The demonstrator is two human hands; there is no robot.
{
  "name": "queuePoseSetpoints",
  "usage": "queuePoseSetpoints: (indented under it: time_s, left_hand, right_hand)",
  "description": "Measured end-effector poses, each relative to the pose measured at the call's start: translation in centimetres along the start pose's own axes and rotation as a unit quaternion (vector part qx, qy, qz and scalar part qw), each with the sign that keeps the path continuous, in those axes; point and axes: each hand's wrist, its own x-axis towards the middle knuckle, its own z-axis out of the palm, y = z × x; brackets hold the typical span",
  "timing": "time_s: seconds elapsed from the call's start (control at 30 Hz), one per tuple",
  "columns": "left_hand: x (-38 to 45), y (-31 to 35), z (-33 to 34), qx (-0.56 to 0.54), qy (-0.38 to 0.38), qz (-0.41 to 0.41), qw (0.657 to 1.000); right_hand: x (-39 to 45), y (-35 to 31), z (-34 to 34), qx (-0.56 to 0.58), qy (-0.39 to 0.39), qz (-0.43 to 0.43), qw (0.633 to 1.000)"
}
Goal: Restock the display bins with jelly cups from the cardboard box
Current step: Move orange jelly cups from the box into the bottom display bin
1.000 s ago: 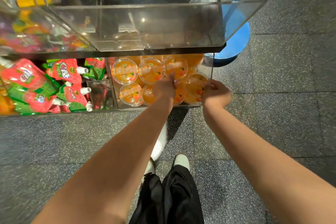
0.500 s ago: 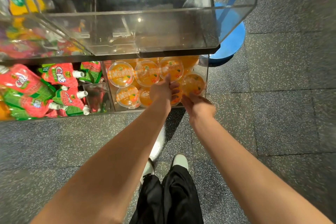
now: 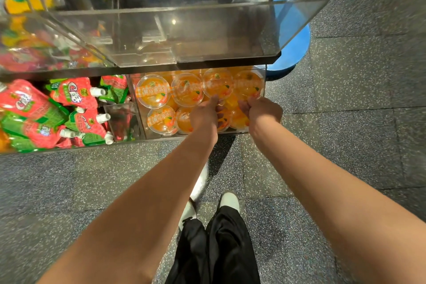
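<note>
Inside the lower right display bin (image 3: 264, 80), orange jelly cups (image 3: 153, 94) lie packed in rows, lids facing up and toward the front. Both hands reach into this bin from the front edge.

Handling: each cup is likely light, with a thin rigid plastic wall and a film lid. The smooth wall is probably slippery, and the film may dent or puncture under fingertip pressure. Take hold at the rim or around the side wall, not on the lid.

Hand pose: both forearms extend forward and down. The left hand (image 3: 204, 114) sits over the front row, fingers curled down among the cups, thumb pointing toward the back row. The right hand (image 3: 264, 108) sits just beside it, knuckles up, fingers curled under. Whether either hand actually grips a cup cannot be told; the fingertips are hidden.

Pouch drinks (image 3: 73, 94) fill the neighbouring bin. No cardboard box is in view.
</note>
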Motion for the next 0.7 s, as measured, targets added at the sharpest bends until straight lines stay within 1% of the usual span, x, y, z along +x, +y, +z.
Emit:
queuePoseSetpoints:
  time_s: [0.13,0.37,0.47,0.53,0.6,0.63,0.7]
  left_hand:
    - [0.1,0.3,-0.1,0.000,0.002,-0.022,1.000]
    - [0.7,0.1,-0.6,0.009,0.017,-0.032,0.999]
    - [0.7,0.1,-0.9,0.019,0.003,-0.039,0.999]
    - [0.6,0.2,-1.2,0.014,-0.021,-0.064,0.998]
    - [0.4,0.3,-1.7,0.002,-0.042,-0.091,0.995]
    - [0.5,0.2,-1.9,-0.010,-0.042,-0.099,0.994]
    - [0.7,0.1,-2.2,-0.034,-0.017,-0.094,0.995]
  right_hand:
    - [-0.3,0.6,0.2,0.065,0.018,-0.021,0.998]
    - [-1.0,0.4,-0.1,0.070,0.011,-0.018,0.997]
    - [-0.6,0.5,-0.5,0.076,-0.001,-0.012,0.997]
    - [-0.1,0.6,-0.7,0.049,-0.009,-0.016,0.999]
    - [0.4,0.6,-0.7,-0.007,-0.028,-0.022,0.999]
    - [0.6,0.6,-0.7,-0.022,-0.035,-0.019,0.999]
    - [0.7,0.6,-0.7,-0.012,-0.042,-0.008,0.999]
